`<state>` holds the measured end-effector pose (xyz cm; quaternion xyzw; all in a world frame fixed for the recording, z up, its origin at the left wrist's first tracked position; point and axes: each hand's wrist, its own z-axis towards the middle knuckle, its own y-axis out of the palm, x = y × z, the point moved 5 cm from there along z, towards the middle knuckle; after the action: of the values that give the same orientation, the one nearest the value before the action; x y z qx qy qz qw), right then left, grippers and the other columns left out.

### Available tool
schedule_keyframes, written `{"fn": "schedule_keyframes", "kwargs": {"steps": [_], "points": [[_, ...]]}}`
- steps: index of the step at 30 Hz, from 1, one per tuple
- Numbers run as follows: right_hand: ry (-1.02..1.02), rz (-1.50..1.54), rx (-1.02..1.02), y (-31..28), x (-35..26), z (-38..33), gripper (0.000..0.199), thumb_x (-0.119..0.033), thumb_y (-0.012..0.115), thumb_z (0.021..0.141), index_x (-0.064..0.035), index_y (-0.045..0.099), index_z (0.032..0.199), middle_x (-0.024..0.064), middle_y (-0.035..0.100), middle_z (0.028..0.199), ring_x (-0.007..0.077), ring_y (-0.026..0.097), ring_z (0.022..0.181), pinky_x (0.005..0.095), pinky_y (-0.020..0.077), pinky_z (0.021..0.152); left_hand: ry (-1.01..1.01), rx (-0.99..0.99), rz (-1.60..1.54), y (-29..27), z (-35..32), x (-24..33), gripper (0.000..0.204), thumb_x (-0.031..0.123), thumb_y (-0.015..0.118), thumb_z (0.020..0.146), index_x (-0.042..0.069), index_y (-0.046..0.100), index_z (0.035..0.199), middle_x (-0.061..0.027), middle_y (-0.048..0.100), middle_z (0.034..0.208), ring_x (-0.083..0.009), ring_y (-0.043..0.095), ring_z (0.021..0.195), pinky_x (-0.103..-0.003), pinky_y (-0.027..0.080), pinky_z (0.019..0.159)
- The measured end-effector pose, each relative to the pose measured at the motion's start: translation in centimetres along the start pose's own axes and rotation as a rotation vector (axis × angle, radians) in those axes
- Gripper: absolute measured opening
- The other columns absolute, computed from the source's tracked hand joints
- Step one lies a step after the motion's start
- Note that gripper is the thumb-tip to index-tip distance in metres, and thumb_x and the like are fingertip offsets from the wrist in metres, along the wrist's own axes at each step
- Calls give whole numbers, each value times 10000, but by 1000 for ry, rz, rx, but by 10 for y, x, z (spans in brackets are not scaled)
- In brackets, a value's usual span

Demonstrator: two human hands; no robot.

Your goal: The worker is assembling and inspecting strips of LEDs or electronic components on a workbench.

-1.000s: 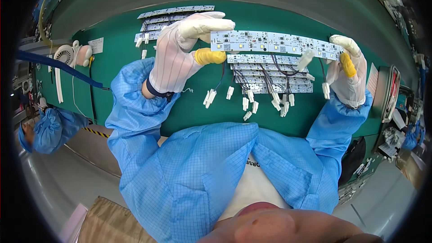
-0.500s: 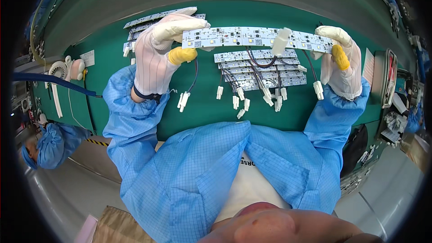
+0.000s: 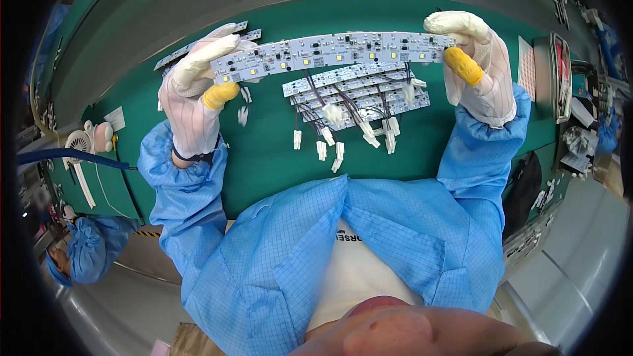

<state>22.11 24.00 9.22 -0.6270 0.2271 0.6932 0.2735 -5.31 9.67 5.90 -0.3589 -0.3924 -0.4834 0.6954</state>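
1. Gripping each end of a long white LED strip board (image 3: 336, 51), the gloved left hand (image 3: 194, 92) and right hand (image 3: 478, 59) pinch it above the green table (image 3: 264, 151).
2. Just below this board lies a stack of similar boards (image 3: 359, 92), with wires and white connectors (image 3: 330, 148).
3. No containers appear near the board.

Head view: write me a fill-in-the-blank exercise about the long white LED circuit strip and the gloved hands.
1. The long white LED circuit strip is held at its two ends by ____ hands.
2. The left hand and the right hand wear white gloves whose thumb tips are ____.
3. The stack of white circuit strips with wires and white plug connectors lies on a ____ table mat.

Missing words: both; yellow; green
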Motion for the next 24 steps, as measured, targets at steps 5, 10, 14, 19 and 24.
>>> {"fn": "schedule_keyframes", "kwargs": {"steps": [5, 10, 14, 19, 24], "points": [[-83, 13, -29, -4, 5, 1, 414, -308, 615, 872, 7, 559, 1135, 101, 663, 887, 48, 471, 421, 147, 375, 432, 10, -45, 62, 2, 2, 0, 569, 408, 673, 797, -56, 587, 1114, -149, 629, 1032, -208, 606, 966, -302, 476, 855], [-75, 77, -85, 1, 15, 4, 434, -362, 589, 887, 3, 566, 1121, 115, 654, 850, 50, 525, 487, 138, 383, 431, -58, -19, 26, -2, -4, 1, 568, 425, 666, 796, -56, 601, 1090, -143, 623, 1025, -196, 631, 883, -278, 497, 795], [64, 40, -74, -3, 8, 1, 588, -438, 623, 849, 48, 521, 1164, 133, 612, 843, 80, 559, 548, 138, 396, 414, -56, -10, 26, 2, 0, 2, 573, 444, 662, 789, -50, 613, 1073, -140, 625, 1019, -191, 635, 870, -272, 508, 775], [89, 42, -66, -3, 22, 2, 621, -458, 638, 829, 53, 517, 1159, 141, 615, 883, 90, 574, 556, 135, 420, 436, -92, -10, -12, -4, -6, -2, 588, 448, 674, 771, -48, 612, 1080, -141, 620, 1034, -191, 631, 890, -272, 511, 776], [85, -31, -27, -4, 7, 0, 728, -531, 675, 760, 55, 512, 1161, 147, 595, 1012, 93, 587, 569, 133, 454, 495, -53, 14, 19, -2, -2, -2, 588, 432, 691, 754, -51, 609, 1081, -153, 611, 1066, -196, 622, 936, -281, 514, 800]]}}
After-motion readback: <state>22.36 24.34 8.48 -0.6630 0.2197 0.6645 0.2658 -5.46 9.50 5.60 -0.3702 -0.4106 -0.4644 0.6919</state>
